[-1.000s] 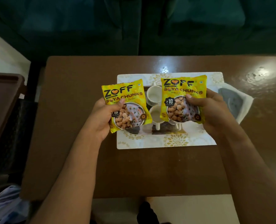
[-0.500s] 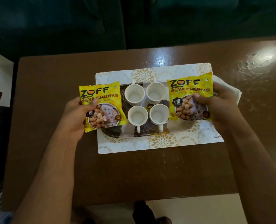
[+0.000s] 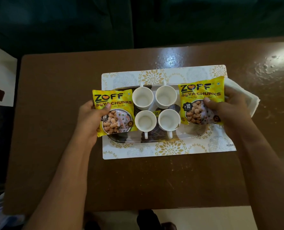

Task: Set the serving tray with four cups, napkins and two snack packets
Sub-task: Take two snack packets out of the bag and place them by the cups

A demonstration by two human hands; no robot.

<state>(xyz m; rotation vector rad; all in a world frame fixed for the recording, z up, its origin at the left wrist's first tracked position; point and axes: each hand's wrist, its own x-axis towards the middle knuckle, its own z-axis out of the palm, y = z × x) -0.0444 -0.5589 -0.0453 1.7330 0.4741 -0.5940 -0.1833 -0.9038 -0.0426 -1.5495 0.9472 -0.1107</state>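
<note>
Several white cups (image 3: pixel 156 110) stand in a square at the middle of a shiny serving tray (image 3: pixel 154 140), which rests on a white and gold placemat (image 3: pixel 169 149). My left hand (image 3: pixel 89 120) grips a yellow soya chunks packet (image 3: pixel 116 110) over the tray's left end. My right hand (image 3: pixel 227 112) grips a second yellow packet (image 3: pixel 202 100) over the tray's right end. White napkins (image 3: pixel 242 97) lie behind my right hand at the mat's right edge, partly hidden by it.
The mat sits on a brown table (image 3: pixel 54 113) with bare surface to the left and in front. A dark green sofa (image 3: pixel 138 19) runs along the far side. Pale floor (image 3: pixel 1 75) shows at the left and below the table's near edge.
Both hands have moved apart, carrying the packets from over the cups out to the tray's two ends. The cups are now uncovered. The camera view has shifted.
</note>
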